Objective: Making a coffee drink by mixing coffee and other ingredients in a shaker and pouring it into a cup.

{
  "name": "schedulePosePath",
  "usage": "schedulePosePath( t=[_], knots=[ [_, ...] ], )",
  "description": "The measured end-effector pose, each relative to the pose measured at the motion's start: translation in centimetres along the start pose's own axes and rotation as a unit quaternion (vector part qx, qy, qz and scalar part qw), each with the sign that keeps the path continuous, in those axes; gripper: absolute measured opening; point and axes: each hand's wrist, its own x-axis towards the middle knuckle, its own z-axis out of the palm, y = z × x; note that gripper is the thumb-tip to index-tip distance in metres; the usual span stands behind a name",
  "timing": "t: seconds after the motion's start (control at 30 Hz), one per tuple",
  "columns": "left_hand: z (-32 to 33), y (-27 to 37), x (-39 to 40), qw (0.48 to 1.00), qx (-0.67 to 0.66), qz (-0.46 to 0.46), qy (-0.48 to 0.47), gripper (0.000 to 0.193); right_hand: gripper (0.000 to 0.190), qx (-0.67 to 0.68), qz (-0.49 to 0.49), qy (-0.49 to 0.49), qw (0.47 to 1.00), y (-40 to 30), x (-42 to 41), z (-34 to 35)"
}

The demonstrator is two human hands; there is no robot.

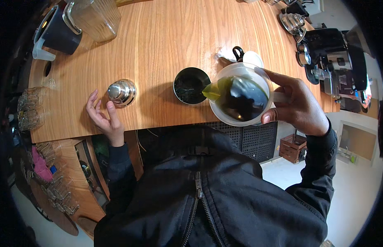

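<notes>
My right hand (298,105) grips the handle of a translucent plastic jug (218,113) that holds a dark greenish liquid. The jug is tilted to the left, its spout at the right rim of an open metal cup (191,71). Dark liquid with a glossy surface lies inside that cup. Left of it, a shiny metal cocktail shaker top (122,92) with its cap stands on the wooden counter (157,37). My left hand (106,119) rests beside this top, fingers apart and holding nothing; whether a fingertip touches the metal I cannot tell.
Behind the jug are a black handle (238,53), a white round item (253,58) and a crumpled white piece (227,55). A ribbed clear pitcher (97,21) and a dark container (60,34) stand far left, glasses (31,108) nearer. An espresso machine (336,58) is at right.
</notes>
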Motion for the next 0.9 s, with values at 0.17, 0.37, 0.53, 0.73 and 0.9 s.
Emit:
schedulePosePath(
  t=[0.17,0.37,0.53,0.73,0.9],
  knots=[
    [0.0,-0.1,0.0,1.000,-0.024,-0.020,-0.005,0.045,0.098,0.011,-0.020,0.012,1.000,0.6,-0.3,0.2],
    [0.5,0.6,0.5,0.998,-0.040,-0.010,-0.041,0.052,0.095,0.001,-0.045,0.024,0.999,1.1,-0.8,0.0],
    [1.1,1.1,0.6,0.994,0.003,0.007,-0.110,0.070,0.097,0.106,-0.070,0.041,0.991,2.2,-1.3,-0.6],
    [1.3,1.8,0.7,0.991,0.023,-0.042,-0.124,0.055,0.104,0.239,-0.140,0.094,0.956,2.4,-2.4,-2.5],
    [1.5,2.0,0.4,0.991,-0.027,-0.090,-0.100,0.049,0.094,0.203,-0.235,0.133,0.941,1.5,-1.9,-5.6]
  ],
)
